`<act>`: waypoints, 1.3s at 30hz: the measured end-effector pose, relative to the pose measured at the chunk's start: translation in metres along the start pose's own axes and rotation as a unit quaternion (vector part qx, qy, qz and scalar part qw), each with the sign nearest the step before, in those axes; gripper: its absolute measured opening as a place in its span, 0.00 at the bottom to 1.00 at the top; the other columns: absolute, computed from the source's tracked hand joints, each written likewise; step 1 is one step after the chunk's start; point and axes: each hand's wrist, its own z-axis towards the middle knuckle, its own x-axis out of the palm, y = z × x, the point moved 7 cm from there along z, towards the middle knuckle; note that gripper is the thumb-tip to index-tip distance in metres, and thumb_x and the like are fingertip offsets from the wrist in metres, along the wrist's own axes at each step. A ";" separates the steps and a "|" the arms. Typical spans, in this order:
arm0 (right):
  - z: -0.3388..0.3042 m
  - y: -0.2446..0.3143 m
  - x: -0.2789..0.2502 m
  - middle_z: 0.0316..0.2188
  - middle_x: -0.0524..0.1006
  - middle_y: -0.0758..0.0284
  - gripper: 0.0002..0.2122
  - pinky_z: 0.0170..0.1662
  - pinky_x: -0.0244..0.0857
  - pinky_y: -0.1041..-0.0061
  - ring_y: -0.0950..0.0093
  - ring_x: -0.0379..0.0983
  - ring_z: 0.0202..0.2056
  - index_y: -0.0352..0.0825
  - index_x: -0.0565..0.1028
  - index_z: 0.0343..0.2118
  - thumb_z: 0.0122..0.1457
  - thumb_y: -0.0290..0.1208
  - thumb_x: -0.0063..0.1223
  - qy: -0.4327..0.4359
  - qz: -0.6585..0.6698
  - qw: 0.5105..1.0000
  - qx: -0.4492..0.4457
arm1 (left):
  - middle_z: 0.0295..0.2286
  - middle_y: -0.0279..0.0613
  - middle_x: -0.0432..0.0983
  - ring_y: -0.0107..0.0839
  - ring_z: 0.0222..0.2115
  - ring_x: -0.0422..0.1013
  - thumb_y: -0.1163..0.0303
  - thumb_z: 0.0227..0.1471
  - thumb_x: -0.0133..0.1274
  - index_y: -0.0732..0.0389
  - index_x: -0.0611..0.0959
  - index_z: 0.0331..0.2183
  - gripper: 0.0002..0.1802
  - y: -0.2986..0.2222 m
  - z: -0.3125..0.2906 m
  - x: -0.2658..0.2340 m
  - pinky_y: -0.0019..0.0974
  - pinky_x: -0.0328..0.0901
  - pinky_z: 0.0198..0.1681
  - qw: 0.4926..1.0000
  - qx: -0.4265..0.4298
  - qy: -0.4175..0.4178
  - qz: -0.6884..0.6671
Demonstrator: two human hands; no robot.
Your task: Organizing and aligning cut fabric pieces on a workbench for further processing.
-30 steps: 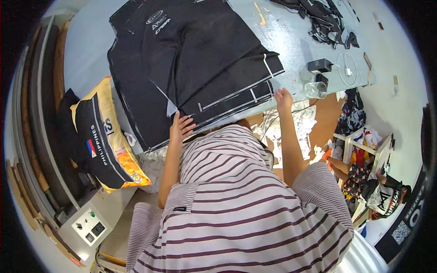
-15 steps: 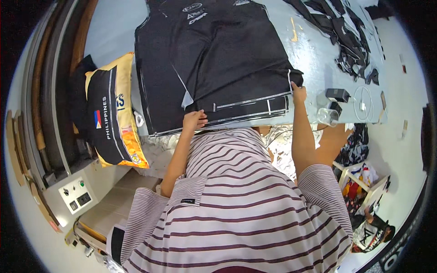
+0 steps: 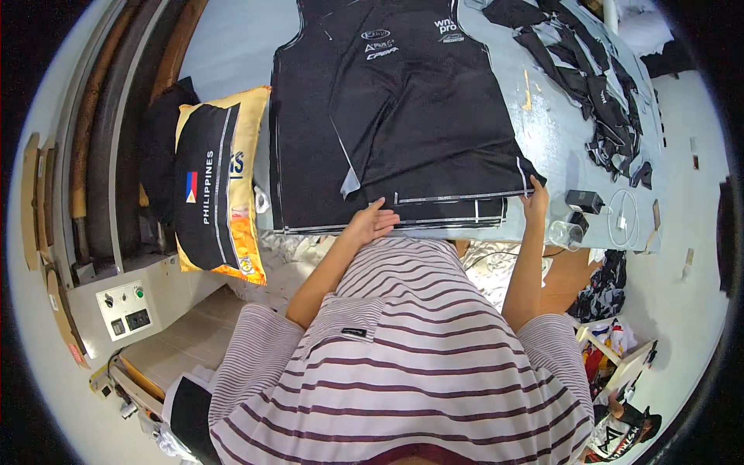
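A stack of black cut jersey panels (image 3: 403,124) with white printed marks lies on a pale blue cutting table (image 3: 232,46). My left hand (image 3: 372,222) rests flat on the near hem of the stack, fingers spread. My right hand (image 3: 535,198) pinches the near right corner of the top black panel, which is turned up slightly there. Both forearms reach out over my striped shirt (image 3: 411,349). A folded flap shows a pale underside near the stack's middle.
A yellow and black printed fabric piece (image 3: 217,186) hangs at the table's left end over a machine with a switch box (image 3: 124,310). Black fabric offcuts (image 3: 597,85) lie at the far right. A black charger (image 3: 583,201), white cable and clear cup (image 3: 564,232) sit by the right edge.
The view has swung so the table appears more square-on and farther up. My hands stay at the stack's near edge, the right one now gripping the corner.
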 end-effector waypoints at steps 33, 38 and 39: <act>-0.003 0.002 -0.020 0.25 0.70 0.73 0.09 0.31 0.65 0.74 0.77 0.66 0.28 0.40 0.68 0.30 0.50 0.38 0.49 -0.038 0.016 0.999 0.028 | 0.26 0.39 0.74 0.29 0.28 0.71 0.55 0.50 0.42 0.60 0.76 0.33 0.19 0.001 -0.035 -0.033 0.30 0.67 0.29 0.991 0.083 -0.021 0.103; 0.032 -0.007 -0.051 0.32 0.72 0.68 0.11 0.38 0.63 0.69 0.71 0.68 0.32 0.36 0.67 0.35 0.51 0.34 0.45 -0.062 0.089 0.993 0.034 | 0.26 0.40 0.74 0.28 0.27 0.70 0.59 0.46 0.43 0.62 0.76 0.31 0.17 -0.062 -0.103 -0.066 0.31 0.67 0.29 0.966 0.168 -0.121 0.156; 0.051 0.000 -0.059 0.32 0.72 0.66 0.11 0.39 0.62 0.67 0.70 0.68 0.33 0.34 0.67 0.36 0.51 0.33 0.44 0.035 0.000 0.999 -0.030 | 0.25 0.40 0.74 0.28 0.27 0.70 0.60 0.45 0.43 0.63 0.75 0.30 0.16 -0.082 -0.108 -0.064 0.31 0.66 0.29 0.963 0.193 -0.117 0.149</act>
